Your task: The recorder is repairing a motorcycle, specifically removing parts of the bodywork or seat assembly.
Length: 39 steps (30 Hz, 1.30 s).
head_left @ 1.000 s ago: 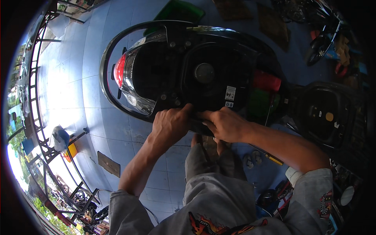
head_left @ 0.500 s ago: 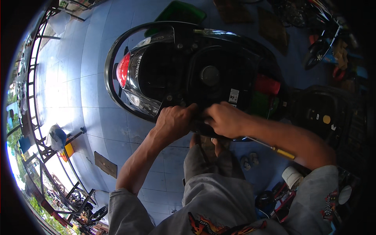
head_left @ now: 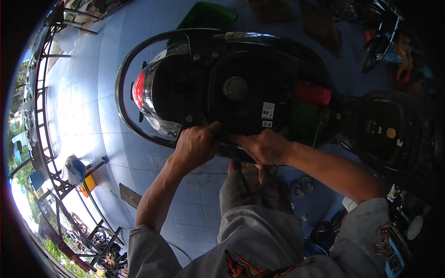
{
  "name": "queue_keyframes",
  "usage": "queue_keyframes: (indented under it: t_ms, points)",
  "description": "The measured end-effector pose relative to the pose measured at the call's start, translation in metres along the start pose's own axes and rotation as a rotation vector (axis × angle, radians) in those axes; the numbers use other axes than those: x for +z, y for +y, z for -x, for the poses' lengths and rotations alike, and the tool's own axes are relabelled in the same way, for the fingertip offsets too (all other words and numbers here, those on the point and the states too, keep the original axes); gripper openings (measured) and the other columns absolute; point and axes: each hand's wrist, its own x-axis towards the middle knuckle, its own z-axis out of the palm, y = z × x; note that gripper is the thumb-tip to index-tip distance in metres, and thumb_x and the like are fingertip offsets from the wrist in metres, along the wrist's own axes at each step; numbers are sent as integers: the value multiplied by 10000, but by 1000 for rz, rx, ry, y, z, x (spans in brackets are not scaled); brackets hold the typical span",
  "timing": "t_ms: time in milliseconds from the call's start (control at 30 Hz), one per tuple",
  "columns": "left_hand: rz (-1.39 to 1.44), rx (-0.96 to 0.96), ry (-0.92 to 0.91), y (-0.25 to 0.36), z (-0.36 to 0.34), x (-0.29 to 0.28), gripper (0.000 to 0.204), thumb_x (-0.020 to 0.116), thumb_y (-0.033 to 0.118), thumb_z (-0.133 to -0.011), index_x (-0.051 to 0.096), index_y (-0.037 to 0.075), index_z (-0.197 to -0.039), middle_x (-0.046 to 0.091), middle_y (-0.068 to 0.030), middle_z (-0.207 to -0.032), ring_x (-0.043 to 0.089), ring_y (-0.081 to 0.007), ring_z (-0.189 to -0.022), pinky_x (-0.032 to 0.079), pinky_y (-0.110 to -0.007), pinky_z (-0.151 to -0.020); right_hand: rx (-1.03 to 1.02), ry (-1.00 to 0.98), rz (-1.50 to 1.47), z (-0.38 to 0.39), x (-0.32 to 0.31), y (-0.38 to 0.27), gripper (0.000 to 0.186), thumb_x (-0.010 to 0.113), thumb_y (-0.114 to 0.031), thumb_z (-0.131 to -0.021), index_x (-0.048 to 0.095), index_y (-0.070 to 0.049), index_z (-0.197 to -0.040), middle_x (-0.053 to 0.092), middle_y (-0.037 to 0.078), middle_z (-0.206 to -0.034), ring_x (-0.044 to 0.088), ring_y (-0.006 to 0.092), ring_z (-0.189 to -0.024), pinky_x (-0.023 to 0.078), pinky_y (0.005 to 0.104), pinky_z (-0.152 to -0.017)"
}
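Note:
A black scooter [head_left: 176, 76] stands across in front of me, its red tail light [head_left: 138, 90] to the left. The round fuel cap [head_left: 235, 88] shows in the middle of its uncovered top. My left hand [head_left: 197, 142] is closed over the near edge, fingers curled onto the side panel [head_left: 228, 151]. To its right, my right hand [head_left: 266, 145] grips the same panel, its finger and thumb pointing left. The fingertips are partly hidden by the hands and dark bodywork. The seat [head_left: 378, 127] is tipped up at the right.
Red and green pieces [head_left: 313, 94] lie in the scooter's body near the seat. A green tray [head_left: 208, 17] is on the tiled floor [head_left: 109, 111] beyond. Sandals [head_left: 302, 186] lie behind the right forearm, and another motorcycle [head_left: 375, 51] stands far right.
The view has shifted, putting the scooter slightly left. My right hand's fingers reach out straighter along the panel edge. A yellow-handled tool by my right forearm no longer shows.

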Motion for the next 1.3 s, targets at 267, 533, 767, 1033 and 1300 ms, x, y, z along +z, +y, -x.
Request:
queue_keyframes:
  t_ms: [267, 533, 767, 1033, 1300]
  points:
    - [-195, 36, 512, 6, 21, 53, 183, 679, 75, -786, 616, 45, -954, 649, -88, -699, 658, -243, -604, 511, -350, -521, 51, -15, 124, -2, 0, -5, 487, 641, -100, -778, 534, 8, -1240, 656, 148, -679, 671, 267, -562, 548, 361, -512]
    - [-309, 121, 530, 8, 23, 54, 265, 685, 34, -759, 622, -15, -1011, 621, -79, -660, 626, -212, -559, 504, -317, -505, 66, 240, 240, 10, 43, -18, 444, 640, -86, -801, 544, -2, -1226, 673, 172, -762, 675, 277, -575, 548, 358, -488]
    - [-529, 215, 556, 9, 21, 69, 267, 605, 79, -757, 603, -95, -959, 523, -50, -613, 541, -171, -514, 452, -295, -455, 88, 639, -135, 5, 67, -19, 383, 636, -21, -819, 544, -8, -1191, 670, 161, -705, 680, 310, -607, 564, 377, -538]
    - [-640, 386, 500, 5, 21, 49, 272, 610, 13, -660, 597, -113, -901, 495, -51, -581, 506, -149, -487, 419, -282, -430, 168, 545, -239, 0, 58, -25, 339, 634, -34, -838, 559, -3, -1167, 668, 166, -700, 680, 299, -601, 562, 356, -540]
    - [-91, 317, 549, -1, 31, 50, 201, 648, 45, -762, 620, -44, -940, 592, -56, -672, 592, -184, -559, 485, -319, -502, 205, 540, -323, 3, 51, -35, 281, 607, -88, -896, 566, 16, -1154, 668, 138, -677, 689, 225, -565, 537, 310, -487]
